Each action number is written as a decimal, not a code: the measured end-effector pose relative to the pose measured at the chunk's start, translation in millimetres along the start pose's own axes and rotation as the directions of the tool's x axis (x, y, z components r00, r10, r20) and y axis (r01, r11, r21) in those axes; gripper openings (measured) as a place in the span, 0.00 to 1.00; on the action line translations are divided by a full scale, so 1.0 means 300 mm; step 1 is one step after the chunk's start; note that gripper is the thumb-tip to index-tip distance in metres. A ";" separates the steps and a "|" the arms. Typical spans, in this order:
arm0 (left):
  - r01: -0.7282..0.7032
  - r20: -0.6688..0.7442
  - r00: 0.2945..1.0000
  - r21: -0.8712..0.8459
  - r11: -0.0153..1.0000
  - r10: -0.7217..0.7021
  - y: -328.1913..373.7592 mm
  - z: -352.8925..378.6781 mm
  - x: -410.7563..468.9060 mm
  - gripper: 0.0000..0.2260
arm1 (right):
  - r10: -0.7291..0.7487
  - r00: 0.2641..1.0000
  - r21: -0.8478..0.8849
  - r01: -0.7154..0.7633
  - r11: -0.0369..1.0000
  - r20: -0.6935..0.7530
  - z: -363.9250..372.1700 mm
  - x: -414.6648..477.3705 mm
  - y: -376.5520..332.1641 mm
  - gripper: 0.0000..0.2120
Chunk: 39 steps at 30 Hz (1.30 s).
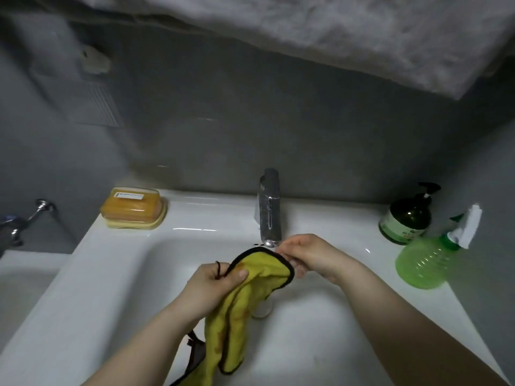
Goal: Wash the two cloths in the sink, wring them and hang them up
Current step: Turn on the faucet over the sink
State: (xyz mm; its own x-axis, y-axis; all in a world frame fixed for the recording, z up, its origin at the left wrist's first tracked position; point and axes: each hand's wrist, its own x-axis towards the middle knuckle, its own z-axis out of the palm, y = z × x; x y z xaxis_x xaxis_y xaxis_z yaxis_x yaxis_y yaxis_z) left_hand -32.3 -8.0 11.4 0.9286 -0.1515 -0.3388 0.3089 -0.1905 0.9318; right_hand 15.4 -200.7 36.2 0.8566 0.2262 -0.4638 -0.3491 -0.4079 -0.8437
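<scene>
We are holding the yellow cloth [250, 296] over the sink [306, 344]. Our left hand [211, 285] is gripping its bunched top, with the thumb pressing down and the fingers curling out of sight under the fabric. Our right hand [306, 256] is pinching the black-trimmed edge just under the faucet [269, 210], though its fingertips are blurring behind the cloth. Below the left fingers a dark brownish piece [195, 355] is showing, mostly covered, and we cannot tell what it is.

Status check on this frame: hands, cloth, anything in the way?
Left hand grips yellow cloth at its black trim. Right hand pinches the far edge at the faucet spout. Cloth hangs into the sink. Nothing blocking.
</scene>
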 end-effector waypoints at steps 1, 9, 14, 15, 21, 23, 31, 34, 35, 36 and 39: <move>0.041 -0.007 0.999 -0.033 0.999 -0.041 -0.020 -0.009 0.007 0.12 | -0.001 0.996 -0.034 -0.002 0.999 -0.093 0.004 0.019 0.005 0.12; 0.234 0.065 0.972 -0.289 0.928 -0.224 -0.129 -0.056 0.050 0.08 | -0.524 0.778 -0.620 0.229 0.751 -0.348 0.024 0.117 -0.124 0.27; 0.151 -0.017 0.987 -0.245 0.958 -0.160 -0.129 -0.074 0.070 0.08 | -0.518 0.821 -0.872 0.052 0.487 -0.240 0.023 0.184 -0.196 0.22; 0.143 -0.035 0.987 -0.236 0.961 -0.156 -0.129 -0.077 0.072 0.08 | -0.531 0.811 -0.890 0.028 0.455 -0.245 0.020 0.191 -0.206 0.19; 0.135 -0.067 0.986 -0.235 0.963 -0.155 -0.125 -0.072 0.071 0.10 | -0.556 0.822 -0.980 -0.013 0.200 -0.124 -0.001 0.194 -0.253 0.15; 0.136 -0.056 0.987 -0.236 0.962 -0.153 -0.122 -0.063 0.071 0.10 | -0.565 0.820 -0.989 -0.006 0.151 -0.091 -0.008 0.196 -0.258 0.14; 0.138 -0.031 0.988 -0.252 0.958 -0.151 -0.124 -0.054 0.074 0.10 | -0.587 0.808 -0.996 -0.005 0.094 -0.059 -0.017 0.201 -0.272 0.12; 0.132 -0.032 0.989 -0.265 0.955 -0.145 -0.127 -0.052 0.079 0.10 | -0.586 0.810 -0.998 0.013 0.065 -0.027 -0.025 0.207 -0.278 0.11; 0.133 -0.030 0.989 -0.270 0.954 -0.146 -0.128 -0.051 0.081 0.10 | -0.582 0.813 -0.998 0.017 0.067 -0.025 -0.027 0.208 -0.280 0.11; 0.135 -0.025 0.989 -0.274 0.952 -0.148 -0.129 -0.049 0.082 0.10 | -0.579 0.815 -0.997 0.016 0.076 -0.031 -0.030 0.210 -0.283 0.11; 0.139 -0.005 0.989 -0.262 0.955 -0.146 -0.128 -0.042 0.085 0.10 | -0.575 0.816 -0.993 0.005 0.115 -0.062 -0.041 0.214 -0.288 0.12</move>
State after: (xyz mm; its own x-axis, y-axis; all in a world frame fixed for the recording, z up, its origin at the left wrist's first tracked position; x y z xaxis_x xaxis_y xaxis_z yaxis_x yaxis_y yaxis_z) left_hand -17.9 7.7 -31.3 0.8746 -0.1170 -0.4705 0.4784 0.0508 0.8767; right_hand 105.2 -161.7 82.8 0.9233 0.3639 0.1231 0.3418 -0.9244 0.1691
